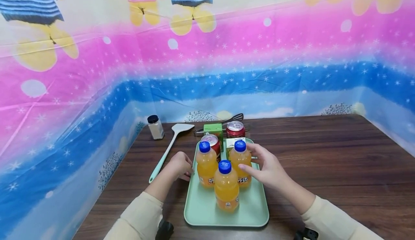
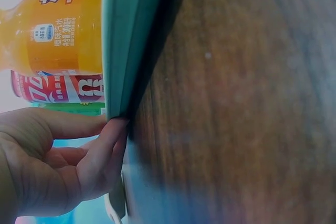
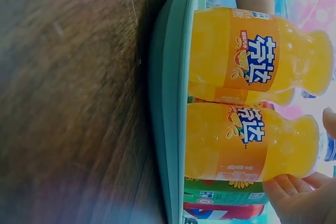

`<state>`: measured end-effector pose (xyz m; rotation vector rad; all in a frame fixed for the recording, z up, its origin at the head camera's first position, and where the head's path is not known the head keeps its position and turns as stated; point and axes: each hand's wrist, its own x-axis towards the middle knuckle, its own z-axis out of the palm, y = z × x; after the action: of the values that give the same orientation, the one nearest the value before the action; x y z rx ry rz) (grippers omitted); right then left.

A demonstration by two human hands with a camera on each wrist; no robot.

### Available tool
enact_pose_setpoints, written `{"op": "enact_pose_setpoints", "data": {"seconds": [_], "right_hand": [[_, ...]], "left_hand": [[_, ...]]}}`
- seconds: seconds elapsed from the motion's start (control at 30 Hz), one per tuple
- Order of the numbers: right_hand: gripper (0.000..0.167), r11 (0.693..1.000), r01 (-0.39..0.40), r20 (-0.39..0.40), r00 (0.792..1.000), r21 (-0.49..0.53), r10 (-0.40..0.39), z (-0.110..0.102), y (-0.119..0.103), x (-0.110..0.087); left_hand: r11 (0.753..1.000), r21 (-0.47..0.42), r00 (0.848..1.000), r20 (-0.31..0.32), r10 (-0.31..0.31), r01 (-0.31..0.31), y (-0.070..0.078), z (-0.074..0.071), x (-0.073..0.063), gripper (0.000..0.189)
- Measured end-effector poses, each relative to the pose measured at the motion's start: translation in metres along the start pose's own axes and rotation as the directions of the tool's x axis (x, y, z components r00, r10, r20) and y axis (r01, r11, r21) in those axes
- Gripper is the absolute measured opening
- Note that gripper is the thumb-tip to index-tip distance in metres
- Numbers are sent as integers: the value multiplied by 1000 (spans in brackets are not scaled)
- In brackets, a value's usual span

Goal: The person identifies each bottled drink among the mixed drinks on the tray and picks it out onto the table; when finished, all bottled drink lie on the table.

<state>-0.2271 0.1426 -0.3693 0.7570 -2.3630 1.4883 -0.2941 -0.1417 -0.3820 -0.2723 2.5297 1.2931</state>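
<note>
Pinches tray by left edge with left hand, likely for steadiness, gripping bottle nearest right edge with right hand.

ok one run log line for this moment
left hand: pinches tray at left edge | right hand: at rear-right orange bottle, grip unclear | on tray: three upright orange bottles | spatula: left of tray
</note>
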Motion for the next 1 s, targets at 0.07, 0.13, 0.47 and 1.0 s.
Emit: {"op": "enact_pose_setpoints", "data": {"seconds": [0.07,0.13,0.47,1.0], "right_hand": [[56,1000,-2,-7,1000,-18,2,1,0,1],[58,999,-6,-14,1000,-37,5,3,1,2],[61,996,-50,-36,998,-76,47,7,1,5],[60,996,-83,-64,995,-38,80,10,-3,3]], "left_hand": [[1000,3,1000,-1,-6,6,0,0,1,17],[1000,9,1000,0,-15,15,0,0,2,17],[1000,29,1000,-4,-8,8,1,0,3,14],[999,31,1000,-10,-20,21,0,1,3,15]]}}
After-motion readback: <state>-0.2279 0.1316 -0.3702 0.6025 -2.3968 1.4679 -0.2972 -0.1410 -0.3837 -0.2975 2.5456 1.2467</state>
